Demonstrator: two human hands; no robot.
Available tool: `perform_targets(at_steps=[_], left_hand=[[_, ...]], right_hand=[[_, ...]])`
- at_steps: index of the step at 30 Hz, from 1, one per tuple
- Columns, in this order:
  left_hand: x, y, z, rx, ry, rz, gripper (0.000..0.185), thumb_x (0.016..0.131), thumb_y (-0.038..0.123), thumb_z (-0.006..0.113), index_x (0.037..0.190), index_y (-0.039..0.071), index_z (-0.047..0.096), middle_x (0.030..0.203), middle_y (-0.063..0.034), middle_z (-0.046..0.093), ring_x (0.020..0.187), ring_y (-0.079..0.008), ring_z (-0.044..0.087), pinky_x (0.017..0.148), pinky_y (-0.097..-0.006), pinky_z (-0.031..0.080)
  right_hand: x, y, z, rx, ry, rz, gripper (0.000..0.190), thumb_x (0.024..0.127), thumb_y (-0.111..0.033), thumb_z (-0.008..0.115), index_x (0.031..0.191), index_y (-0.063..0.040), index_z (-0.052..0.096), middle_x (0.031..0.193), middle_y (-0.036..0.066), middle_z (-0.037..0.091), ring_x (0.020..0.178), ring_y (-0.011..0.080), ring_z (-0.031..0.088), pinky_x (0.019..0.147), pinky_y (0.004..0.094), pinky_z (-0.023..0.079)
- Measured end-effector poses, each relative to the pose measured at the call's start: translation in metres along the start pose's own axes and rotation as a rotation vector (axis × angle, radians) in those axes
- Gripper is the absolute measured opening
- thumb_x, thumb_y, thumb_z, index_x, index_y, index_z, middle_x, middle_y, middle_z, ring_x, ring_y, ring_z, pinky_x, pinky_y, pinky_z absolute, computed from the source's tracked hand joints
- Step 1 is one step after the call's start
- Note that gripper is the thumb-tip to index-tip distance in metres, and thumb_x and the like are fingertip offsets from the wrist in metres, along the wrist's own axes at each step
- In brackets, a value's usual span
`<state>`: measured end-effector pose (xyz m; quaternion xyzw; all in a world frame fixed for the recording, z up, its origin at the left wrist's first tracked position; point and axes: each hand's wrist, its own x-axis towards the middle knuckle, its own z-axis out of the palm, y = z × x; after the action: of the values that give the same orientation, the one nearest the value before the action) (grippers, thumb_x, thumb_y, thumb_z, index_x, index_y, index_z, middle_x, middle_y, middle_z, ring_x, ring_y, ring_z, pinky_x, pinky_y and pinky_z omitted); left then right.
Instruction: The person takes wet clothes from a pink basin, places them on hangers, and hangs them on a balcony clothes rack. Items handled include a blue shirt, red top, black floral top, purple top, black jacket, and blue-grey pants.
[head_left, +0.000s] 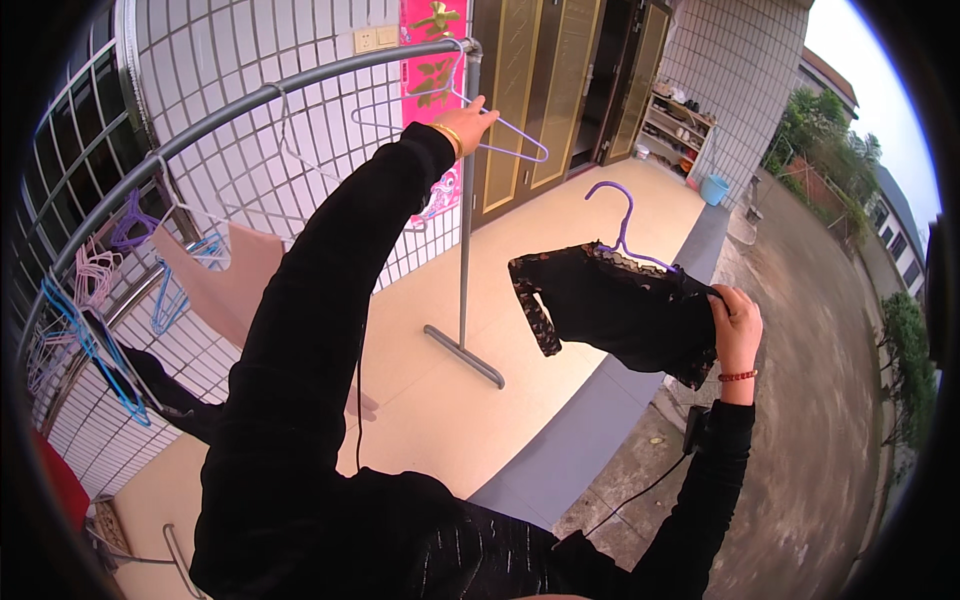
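My right hand (737, 319), out to the right, pinches one end of a black garment (622, 315) with lace-like patterned trim. A purple hanger (627, 217) is inside the garment, its hook free in the air. My left hand (466, 126) is raised at the end of a grey metal clothes rail (322, 64). A lavender hanger (517, 133) is hooked over that rail. The left fingers overlap this hanger's sloping arm; whether they grip it cannot be made out.
A beige garment (214, 281) and bunched hangers (97, 274) hang along the rail at left. The rail's upright stands on a floor foot (465, 358). Double doors (529, 97), a shoe rack (675, 135) and a blue bucket (714, 189) are beyond. A grey floor edge (559, 450) borders the concrete yard.
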<state>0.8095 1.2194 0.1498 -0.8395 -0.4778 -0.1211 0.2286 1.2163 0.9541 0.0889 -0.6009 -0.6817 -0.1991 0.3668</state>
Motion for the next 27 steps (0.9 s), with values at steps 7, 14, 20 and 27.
perform_targets(at_steps=[7,14,20,27], left_hand=[[0.060,-0.037,0.038,0.304,-0.092,0.003,0.027,0.078,0.007,0.051,0.103,0.011,0.062,0.102,-0.0158,0.057,0.083,-0.0307,0.062,0.071,-0.0378,0.051],[0.027,-0.039,-0.041,0.030,0.423,0.111,0.016,0.084,0.021,0.052,0.087,0.008,0.060,0.078,-0.0116,0.053,0.072,-0.0307,0.056,0.063,-0.0398,0.046],[-0.044,-0.006,-0.131,-0.050,0.646,0.011,0.025,0.090,0.027,0.046,0.088,0.005,0.055,0.073,-0.0097,0.054,0.066,-0.0282,0.056,0.057,-0.0363,0.043],[-0.148,0.042,-0.145,-0.849,0.592,-0.082,0.028,0.096,0.021,0.033,0.081,0.003,0.047,0.082,-0.0080,0.049,0.081,-0.0182,0.059,0.075,-0.0300,0.046]], right_hand=[[-0.002,0.027,0.027,0.047,-0.029,0.254,0.016,0.081,-0.019,0.059,0.090,-0.007,0.064,0.079,0.014,0.061,0.073,0.0298,0.060,0.063,0.0339,0.045],[0.082,-0.013,0.092,0.000,-0.152,0.146,0.021,0.081,-0.029,0.057,0.089,-0.010,0.064,0.076,0.017,0.060,0.074,0.0336,0.059,0.062,0.0374,0.045],[0.192,-0.066,0.114,0.264,-0.117,-0.131,0.024,0.080,-0.028,0.058,0.089,-0.006,0.064,0.078,0.018,0.061,0.076,0.0350,0.059,0.065,0.0387,0.046],[0.275,-0.165,0.203,0.181,-0.198,-0.361,0.025,0.083,-0.026,0.052,0.086,-0.004,0.063,0.089,0.017,0.062,0.090,0.0347,0.057,0.078,0.0425,0.046]])
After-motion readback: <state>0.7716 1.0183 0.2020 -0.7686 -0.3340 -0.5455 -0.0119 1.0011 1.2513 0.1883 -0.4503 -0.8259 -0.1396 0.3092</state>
